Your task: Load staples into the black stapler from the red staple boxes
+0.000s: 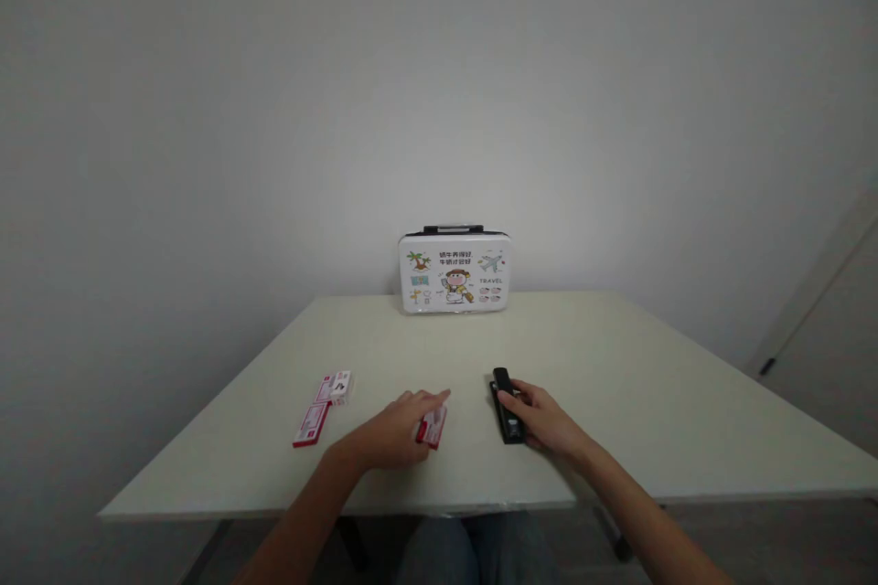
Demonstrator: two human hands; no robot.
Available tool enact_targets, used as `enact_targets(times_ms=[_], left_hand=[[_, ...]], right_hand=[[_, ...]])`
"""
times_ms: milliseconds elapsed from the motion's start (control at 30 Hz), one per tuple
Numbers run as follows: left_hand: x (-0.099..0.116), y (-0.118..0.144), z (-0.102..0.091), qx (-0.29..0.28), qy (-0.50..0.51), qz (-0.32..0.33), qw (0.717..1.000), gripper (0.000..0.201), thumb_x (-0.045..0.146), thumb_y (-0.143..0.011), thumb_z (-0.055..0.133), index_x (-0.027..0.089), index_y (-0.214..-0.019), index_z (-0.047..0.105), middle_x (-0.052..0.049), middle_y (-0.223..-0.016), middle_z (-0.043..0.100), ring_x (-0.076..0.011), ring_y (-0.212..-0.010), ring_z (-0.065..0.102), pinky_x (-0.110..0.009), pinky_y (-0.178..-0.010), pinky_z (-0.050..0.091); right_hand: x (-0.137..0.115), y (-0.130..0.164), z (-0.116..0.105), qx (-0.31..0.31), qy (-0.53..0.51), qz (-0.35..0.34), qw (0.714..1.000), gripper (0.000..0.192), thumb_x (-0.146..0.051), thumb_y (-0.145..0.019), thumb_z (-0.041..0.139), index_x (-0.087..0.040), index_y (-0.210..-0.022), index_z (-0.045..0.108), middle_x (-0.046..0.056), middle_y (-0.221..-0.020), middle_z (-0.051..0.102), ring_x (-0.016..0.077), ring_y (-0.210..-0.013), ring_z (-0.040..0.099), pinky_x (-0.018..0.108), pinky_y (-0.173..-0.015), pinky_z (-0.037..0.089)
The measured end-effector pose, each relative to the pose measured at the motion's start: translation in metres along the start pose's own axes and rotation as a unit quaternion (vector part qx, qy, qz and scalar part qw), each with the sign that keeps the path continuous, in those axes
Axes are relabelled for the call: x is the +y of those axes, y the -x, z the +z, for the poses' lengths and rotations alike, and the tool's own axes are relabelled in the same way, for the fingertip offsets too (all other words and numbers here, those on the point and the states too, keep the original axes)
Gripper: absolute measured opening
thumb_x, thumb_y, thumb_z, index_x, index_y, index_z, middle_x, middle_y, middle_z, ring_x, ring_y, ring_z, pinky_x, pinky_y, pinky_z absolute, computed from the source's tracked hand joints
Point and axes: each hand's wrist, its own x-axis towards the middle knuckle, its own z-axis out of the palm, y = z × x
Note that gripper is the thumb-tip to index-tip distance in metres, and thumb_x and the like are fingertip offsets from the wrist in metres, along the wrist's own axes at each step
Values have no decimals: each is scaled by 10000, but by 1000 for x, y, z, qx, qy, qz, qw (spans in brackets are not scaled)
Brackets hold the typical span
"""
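My left hand [401,430] is closed around a small red-and-white printed pad [433,428] near the front middle of the table, its index finger reaching past the pad's far edge. Over to the right, my right hand [543,419] grips a black stapler [509,420] from its right side, thumb on top. The stapler lies lengthwise on the table, its far end pointing away from me. To the left of my left hand lie two more red-and-white pads, the nearer pad [311,425] and the farther pad [325,388]. A small white box [341,388] stands against the farther pad.
A white case [455,272] with cartoon prints and a black handle stands upright at the table's back edge, near the wall. The pale table [583,347] ends just in front of my legs [439,553].
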Motion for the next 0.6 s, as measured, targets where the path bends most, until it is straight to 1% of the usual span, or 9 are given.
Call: enact_targets(times_ms=[100,200,300,367,433,467,533,567,600], left_hand=[[-8,2,11,58,72,-39,995,933,308,-733,721,276,-1560,290,-94,-1437,501,-287,-1296,468,-433,-1129,366],[0,-3,32,109,96,-53,988,913,286,-697,741,223,-1526,362,-114,-1345,558,-256,-1157,546,-399,-1060,433],[6,-4,46,134,107,-48,984,926,294,-710,744,225,-1537,333,-116,-1326,580,-250,-1121,556,-399,-1043,439],[1,5,42,149,122,-59,980,922,361,-751,737,257,-1552,292,-108,-1382,551,-244,-1127,558,-393,-1025,449],[-13,23,26,204,104,-109,967,795,453,-816,677,271,-1519,354,-105,-1412,526,-245,-1114,567,-395,-989,467],[-23,36,16,258,65,-155,951,672,488,-849,622,247,-1453,451,-115,-1390,535,-259,-1101,570,-412,-977,467],[-47,65,-4,371,-53,-309,874,577,537,-876,541,175,-1324,560,-164,-1287,568,-324,-1114,555,-472,-961,453],[-59,79,-12,395,-107,-382,829,604,565,-869,527,153,-1310,563,-186,-1251,568,-360,-1125,543,-498,-944,448],[-69,92,-17,390,-142,-426,803,637,583,-857,527,153,-1325,551,-188,-1223,570,-375,-1120,544,-501,-927,450]], right_hand=[[4,-1,30,-11,-36,0,999,631,-677,-880,590,-177,-1263,558,-88,-597,436,73,-366,347,210,-340,338],[3,-9,60,-9,-41,-25,999,618,-687,-884,575,-153,-1196,580,-86,-569,451,79,-338,372,211,-320,345],[-2,-14,78,-9,-38,-36,999,617,-674,-889,581,-148,-1211,585,-76,-564,473,84,-331,385,206,-306,315],[-5,-13,80,1,-52,-20,998,673,-667,-881,600,-164,-1322,528,-82,-575,465,82,-332,361,206,-299,297],[-6,-9,75,32,-78,6,996,728,-677,-894,570,-188,-1417,440,-90,-577,435,85,-346,337,201,-298,272],[-6,-6,70,49,-85,16,995,727,-683,-907,541,-199,-1435,417,-88,-581,428,88,-358,334,196,-302,255],[-5,-1,60,78,-78,22,994,684,-687,-927,491,-207,-1412,441,-79,-586,426,91,-384,335,188,-317,223],[-4,1,55,86,-67,21,994,661,-685,-932,480,-208,-1390,465,-74,-590,431,91,-394,334,187,-326,212],[-4,3,51,91,-56,21,994,643,-681,-934,473,-208,-1370,484,-70,-594,434,92,-401,330,188,-333,207]])
